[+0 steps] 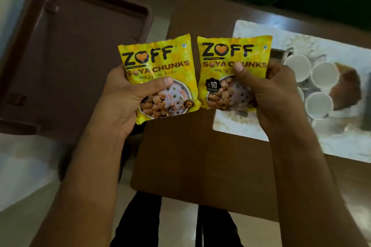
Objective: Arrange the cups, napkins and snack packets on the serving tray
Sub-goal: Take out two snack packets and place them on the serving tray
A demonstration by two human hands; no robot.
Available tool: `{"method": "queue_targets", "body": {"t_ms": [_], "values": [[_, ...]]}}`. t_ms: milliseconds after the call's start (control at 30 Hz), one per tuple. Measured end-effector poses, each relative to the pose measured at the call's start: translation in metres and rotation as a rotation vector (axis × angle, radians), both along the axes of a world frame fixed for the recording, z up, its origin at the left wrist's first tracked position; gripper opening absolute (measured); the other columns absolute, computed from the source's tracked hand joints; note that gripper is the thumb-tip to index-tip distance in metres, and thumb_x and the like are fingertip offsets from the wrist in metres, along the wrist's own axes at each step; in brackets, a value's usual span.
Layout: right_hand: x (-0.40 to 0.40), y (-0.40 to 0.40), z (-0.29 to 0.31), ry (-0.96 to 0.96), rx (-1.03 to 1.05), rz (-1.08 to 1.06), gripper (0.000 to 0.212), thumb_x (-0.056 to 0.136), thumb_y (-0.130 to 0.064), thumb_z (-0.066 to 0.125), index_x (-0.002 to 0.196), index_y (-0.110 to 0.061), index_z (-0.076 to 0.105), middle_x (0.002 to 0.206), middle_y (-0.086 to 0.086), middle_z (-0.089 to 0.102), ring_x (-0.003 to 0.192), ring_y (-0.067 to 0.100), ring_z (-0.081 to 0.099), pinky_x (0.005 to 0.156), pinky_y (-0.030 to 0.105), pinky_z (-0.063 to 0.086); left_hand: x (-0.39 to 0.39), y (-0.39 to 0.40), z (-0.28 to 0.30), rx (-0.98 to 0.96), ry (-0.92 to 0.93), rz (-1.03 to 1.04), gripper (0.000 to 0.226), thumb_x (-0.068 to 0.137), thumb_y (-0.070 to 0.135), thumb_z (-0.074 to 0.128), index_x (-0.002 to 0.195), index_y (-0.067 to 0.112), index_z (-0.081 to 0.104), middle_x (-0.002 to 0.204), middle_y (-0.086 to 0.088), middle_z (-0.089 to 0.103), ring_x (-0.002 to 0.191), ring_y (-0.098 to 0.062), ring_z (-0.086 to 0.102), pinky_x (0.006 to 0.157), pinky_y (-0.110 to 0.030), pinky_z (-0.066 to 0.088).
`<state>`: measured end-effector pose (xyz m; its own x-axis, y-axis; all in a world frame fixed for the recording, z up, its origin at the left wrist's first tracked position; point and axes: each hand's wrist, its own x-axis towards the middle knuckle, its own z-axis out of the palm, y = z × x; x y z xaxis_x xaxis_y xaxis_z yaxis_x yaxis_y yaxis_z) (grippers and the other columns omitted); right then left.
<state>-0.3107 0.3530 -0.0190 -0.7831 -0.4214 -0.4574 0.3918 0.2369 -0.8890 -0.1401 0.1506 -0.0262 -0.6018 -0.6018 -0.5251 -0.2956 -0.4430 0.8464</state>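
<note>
Two yellow snack packets printed "ZOFF Soya Chunks" are held up side by side over the table, faces toward the camera and edges nearly touching. The left packet [160, 78] sits in the left hand [128, 98], whose thumb presses across its front just below the lettering while the other fingers curl out of sight behind it; the packet tilts slightly. The right packet [230, 70], marked with a "10" price badge, is gripped by the right hand [269, 94], thumb laid over the middle of the word "Chunks" and the remaining fingers wrapped behind the right edge. Both hands are closed firmly on their packets, each of which is sealed, with a picture of the chunks in a bowl on the lower half. Behind the right hand, a white tray [251, 126] with a pale pattern rests on the dark wooden table [180, 156]; in it stand several white paper cups [319, 104] clustered close together, mouths up and seemingly empty, beside a brown blurred shape that cannot be made out. To the left, a brown plastic serving tray [70, 56] with a raised rim lies apart from the table, on a lower surface that is not clear; nothing shows inside it. Below the table edge, the person's dark trousered legs [140, 222] stand on a pale glossy floor [30, 176].
</note>
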Motion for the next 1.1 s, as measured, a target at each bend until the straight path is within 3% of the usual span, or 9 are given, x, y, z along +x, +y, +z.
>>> {"method": "queue_targets", "body": {"t_ms": [133,300,400,467,667,800,967,1100], "values": [[-0.026,0.050,0.005,-0.006,0.001,-0.078,0.033,0.081,-0.029,0.081,0.110,-0.013,0.078,0.105,0.005,0.083,0.102,0.027,0.079,0.094,0.057,0.062,-0.040,0.037,0.004,0.001,0.019,-0.063,0.050,0.066,0.016,0.092,0.112,0.019,0.076,0.111,-0.002,0.084,0.102,-0.023,0.082,0.078,-0.031,0.066],[-0.057,0.108,0.010,0.001,0.010,-0.156,0.040,0.077,-0.030,0.080,0.111,-0.009,0.077,0.108,0.009,0.081,0.103,0.029,0.078,0.095,0.055,0.062,-0.084,0.078,0.003,-0.031,-0.005,-0.113,0.066,0.062,0.020,0.093,0.125,0.013,0.071,0.115,-0.002,0.083,0.104,-0.022,0.081,0.080,-0.032,0.066],[-0.078,0.139,0.010,0.014,0.011,-0.172,0.023,0.084,-0.026,0.078,0.105,-0.018,0.077,0.103,0.000,0.082,0.101,0.024,0.079,0.091,0.049,0.064,-0.106,0.098,-0.001,-0.041,-0.023,-0.132,0.058,0.060,0.020,0.093,0.115,0.020,0.073,0.109,0.002,0.084,0.099,-0.020,0.082,0.075,-0.030,0.066],[-0.092,0.157,0.009,0.012,0.026,-0.194,0.022,0.091,-0.019,0.075,0.112,-0.013,0.076,0.104,0.000,0.082,0.101,0.023,0.079,0.088,0.045,0.065,-0.118,0.109,-0.003,-0.044,-0.026,-0.148,0.053,0.060,0.019,0.093,0.109,0.023,0.074,0.106,0.002,0.084,0.097,-0.020,0.083,0.073,-0.030,0.066],[-0.130,0.202,0.010,0.100,0.079,-0.245,0.017,0.095,-0.016,0.075,0.111,-0.010,0.077,0.110,0.009,0.081,0.103,0.028,0.079,0.091,0.051,0.064,-0.146,0.124,-0.008,-0.083,-0.052,-0.143,0.049,0.061,0.017,0.095,0.105,0.020,0.074,0.102,0.002,0.085,0.095,-0.020,0.083,0.072,-0.030,0.066],[-0.149,0.220,0.008,0.233,0.193,-0.302,0.011,0.092,-0.017,0.078,0.102,-0.015,0.078,0.100,0.003,0.082,0.097,0.026,0.080,0.089,0.054,0.064,-0.154,0.124,-0.010,-0.133,-0.075,-0.141,0.040,0.066,0.024,0.094,0.103,0.026,0.078,0.106,0.003,0.084,0.100,-0.020,0.082,0.079,-0.032,0.067],[-0.159,0.231,-0.003,0.342,0.327,-0.334,0.023,0.088,-0.023,0.077,0.107,-0.009,0.077,0.102,0.010,0.080,0.098,0.028,0.079,0.089,0.055,0.064,-0.156,0.121,-0.017,-0.169,-0.133,-0.114,0.035,0.070,0.027,0.090,0.102,0.027,0.077,0.105,0.009,0.084,0.101,-0.015,0.081,0.081,-0.028,0.066],[-0.162,0.233,-0.021,0.340,0.429,-0.286,0.031,0.087,-0.027,0.077,0.112,-0.009,0.074,0.105,0.006,0.079,0.097,0.022,0.079,0.090,0.051,0.063,-0.153,0.111,-0.029,-0.195,-0.221,-0.119,0.029,0.079,0.019,0.090,0.103,0.028,0.076,0.107,0.006,0.084,0.102,-0.016,0.081,0.084,-0.034,0.067]]}}
